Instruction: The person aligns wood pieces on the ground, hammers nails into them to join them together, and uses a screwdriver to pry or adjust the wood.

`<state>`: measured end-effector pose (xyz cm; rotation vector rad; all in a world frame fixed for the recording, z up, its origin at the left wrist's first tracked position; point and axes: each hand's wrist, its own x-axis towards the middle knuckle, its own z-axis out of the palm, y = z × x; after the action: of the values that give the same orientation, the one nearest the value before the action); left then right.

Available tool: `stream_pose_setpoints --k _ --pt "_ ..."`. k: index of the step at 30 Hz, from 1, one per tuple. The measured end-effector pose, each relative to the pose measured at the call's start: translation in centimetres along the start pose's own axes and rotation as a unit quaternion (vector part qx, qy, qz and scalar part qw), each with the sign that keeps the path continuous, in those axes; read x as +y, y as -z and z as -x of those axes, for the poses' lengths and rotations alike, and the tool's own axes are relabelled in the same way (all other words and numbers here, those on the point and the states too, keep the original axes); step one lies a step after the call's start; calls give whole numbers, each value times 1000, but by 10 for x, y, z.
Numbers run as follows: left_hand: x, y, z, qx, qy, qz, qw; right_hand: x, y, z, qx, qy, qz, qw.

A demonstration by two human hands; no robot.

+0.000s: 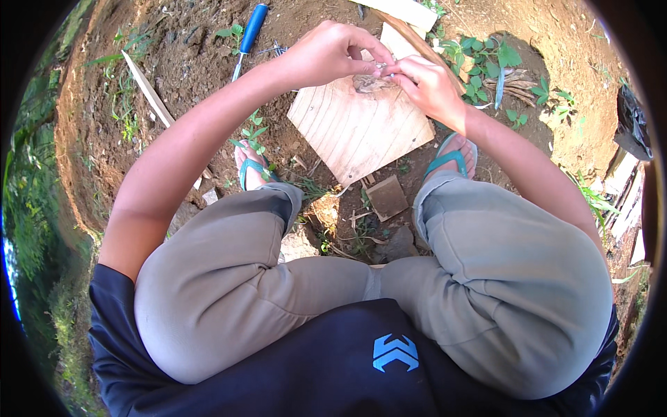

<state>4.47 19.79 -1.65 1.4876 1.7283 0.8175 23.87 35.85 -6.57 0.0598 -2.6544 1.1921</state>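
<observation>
My left hand [335, 50] and my right hand [429, 85] meet above the far part of a pale wooden board [358, 132] lying on the ground between my feet. Both are closed in a pinch, fingertips together. Something tiny and light shows between them, too small to name. Under the fingers the board has a dark, rough patch. To the left of it lies a blue-handled tool [253, 29] with a narrow metal shaft; its tip is hidden behind my left forearm.
Several wood strips lie on the soil, including a long one [148, 90] at the left. A small square wood block [387, 198] sits near the board's closest corner. Green weeds [479, 66] grow beyond my right hand. A black plastic bag [632, 125] lies at the far right.
</observation>
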Motion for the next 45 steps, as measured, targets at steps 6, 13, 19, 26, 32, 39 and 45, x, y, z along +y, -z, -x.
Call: stream_pose_setpoints --k 6,13,19,26,32,39,45 --pt "1 -8 -6 3 -18 24 1000 5 -2 0 -1 -29 -25 999" --pt "-6 -17 -8 17 -1 24 1000 4 -2 1 -3 -84 -73 994" --pt "-12 -28 -9 9 -8 41 999 5 -4 3 20 -81 -83 993" --pt "-25 -46 -5 58 -18 46 997 6 -1 4 47 -145 -40 988" --pt "-19 -46 -4 42 48 91 994 -7 -4 25 -8 -393 -190 900" --pt "-4 -42 17 16 -68 33 997 -32 8 23 -73 -471 -175 862" --pt "-1 -46 32 19 -62 -6 998 -51 1 32 -77 -471 -159 864"
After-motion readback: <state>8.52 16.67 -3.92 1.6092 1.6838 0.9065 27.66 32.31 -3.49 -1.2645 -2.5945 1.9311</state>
